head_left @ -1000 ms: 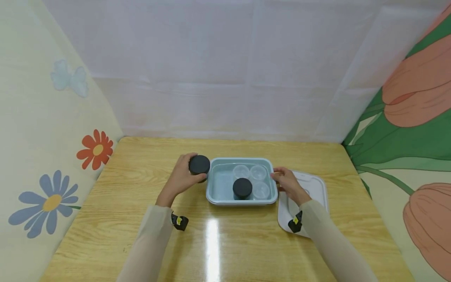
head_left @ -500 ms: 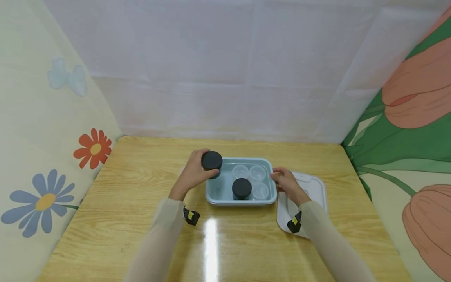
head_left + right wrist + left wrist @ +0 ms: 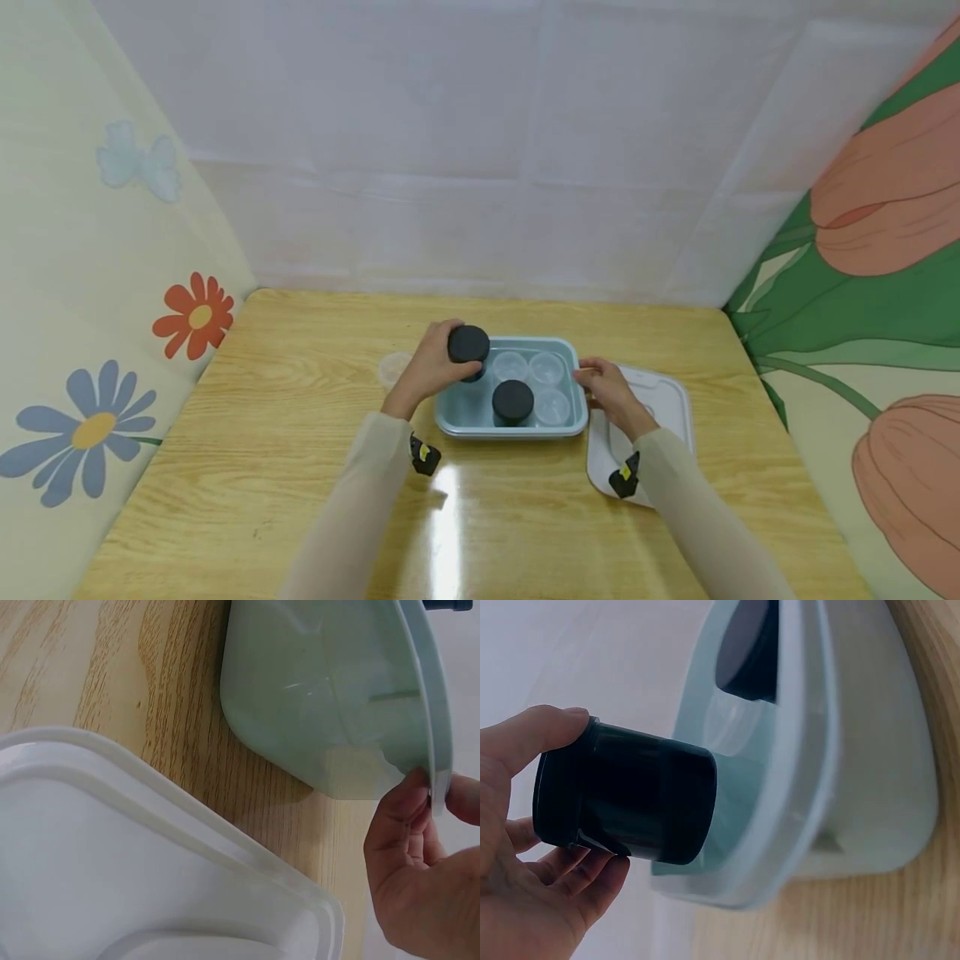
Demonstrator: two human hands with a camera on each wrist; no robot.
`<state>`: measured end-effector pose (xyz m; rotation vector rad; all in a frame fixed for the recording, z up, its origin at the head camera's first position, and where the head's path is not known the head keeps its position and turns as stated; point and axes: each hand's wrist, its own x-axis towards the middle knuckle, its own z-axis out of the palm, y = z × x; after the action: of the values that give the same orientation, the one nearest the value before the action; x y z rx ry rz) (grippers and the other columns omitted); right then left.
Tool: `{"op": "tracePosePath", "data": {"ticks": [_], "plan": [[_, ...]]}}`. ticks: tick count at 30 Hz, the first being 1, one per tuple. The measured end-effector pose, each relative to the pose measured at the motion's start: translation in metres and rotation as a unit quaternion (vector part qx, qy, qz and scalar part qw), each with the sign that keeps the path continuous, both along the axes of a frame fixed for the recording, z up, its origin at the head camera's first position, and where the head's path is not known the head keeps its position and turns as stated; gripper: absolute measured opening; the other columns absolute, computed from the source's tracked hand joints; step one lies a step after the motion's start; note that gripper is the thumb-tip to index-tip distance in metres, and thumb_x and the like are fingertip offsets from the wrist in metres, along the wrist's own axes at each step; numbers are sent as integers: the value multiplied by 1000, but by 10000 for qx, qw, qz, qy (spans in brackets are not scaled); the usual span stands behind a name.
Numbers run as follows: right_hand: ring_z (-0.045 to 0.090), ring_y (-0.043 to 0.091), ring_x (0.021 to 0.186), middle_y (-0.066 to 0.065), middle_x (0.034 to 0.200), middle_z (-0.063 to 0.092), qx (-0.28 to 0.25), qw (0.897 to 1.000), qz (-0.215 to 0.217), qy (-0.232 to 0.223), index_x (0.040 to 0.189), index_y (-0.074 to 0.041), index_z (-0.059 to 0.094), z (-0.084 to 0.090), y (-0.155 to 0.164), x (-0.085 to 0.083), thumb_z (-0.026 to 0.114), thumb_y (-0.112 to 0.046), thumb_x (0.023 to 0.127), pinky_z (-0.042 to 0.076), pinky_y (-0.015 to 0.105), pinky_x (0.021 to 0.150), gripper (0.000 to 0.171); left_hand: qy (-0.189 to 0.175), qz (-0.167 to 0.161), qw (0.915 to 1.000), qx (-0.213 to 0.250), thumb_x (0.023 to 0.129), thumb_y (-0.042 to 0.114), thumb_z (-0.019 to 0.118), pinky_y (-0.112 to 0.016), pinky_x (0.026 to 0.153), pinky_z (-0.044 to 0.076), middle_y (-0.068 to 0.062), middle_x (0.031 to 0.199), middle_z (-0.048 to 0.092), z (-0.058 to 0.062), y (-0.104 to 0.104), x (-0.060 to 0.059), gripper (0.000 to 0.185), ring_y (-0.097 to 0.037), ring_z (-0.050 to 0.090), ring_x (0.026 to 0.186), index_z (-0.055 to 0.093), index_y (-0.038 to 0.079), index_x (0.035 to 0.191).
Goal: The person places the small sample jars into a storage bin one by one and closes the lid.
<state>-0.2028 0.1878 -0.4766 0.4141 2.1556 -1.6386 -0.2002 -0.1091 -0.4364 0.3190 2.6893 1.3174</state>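
My left hand (image 3: pixel 431 367) grips a black cylindrical jar (image 3: pixel 630 791) by its lidded end, thumb on one side and fingers on the other. The jar is over the left part of a pale blue plastic bin (image 3: pixel 487 432), its lower end at the rim in the left wrist view. A second black jar (image 3: pixel 513 402) stands inside the bin near the front wall. Beside it are several clear round plastic containers (image 3: pixel 552 407). At the bin's right end, my right hand (image 3: pixel 611 392) pinches the rim (image 3: pixel 437 742) between thumb and fingers.
A white lid (image 3: pixel 671 408) lies on the wooden table (image 3: pixel 300 467) to the right, partly under the right forearm. Left of the bin, behind the left hand, a clear round piece (image 3: pixel 393 367) rests on the table. A white cloth (image 3: pixel 450 167) hangs along the back.
My left hand has carried the black jar rightward from beside the bin to above its left part, uncovering the clear round piece on the table. My right hand stays at the rim.
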Motion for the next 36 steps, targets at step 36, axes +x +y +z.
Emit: {"op": "tracePosePath", "data": {"ticks": [36], "plan": [[55, 9, 79, 8, 111, 58, -23, 10000, -9, -32, 136, -1, 41, -1, 2, 0, 51, -16, 98, 47, 24, 63, 42, 271, 48, 9943, -1027, 79, 25, 77, -48, 97, 46, -22, 132, 45, -27, 2, -7, 74, -36, 48, 117, 42, 0, 139]]}}
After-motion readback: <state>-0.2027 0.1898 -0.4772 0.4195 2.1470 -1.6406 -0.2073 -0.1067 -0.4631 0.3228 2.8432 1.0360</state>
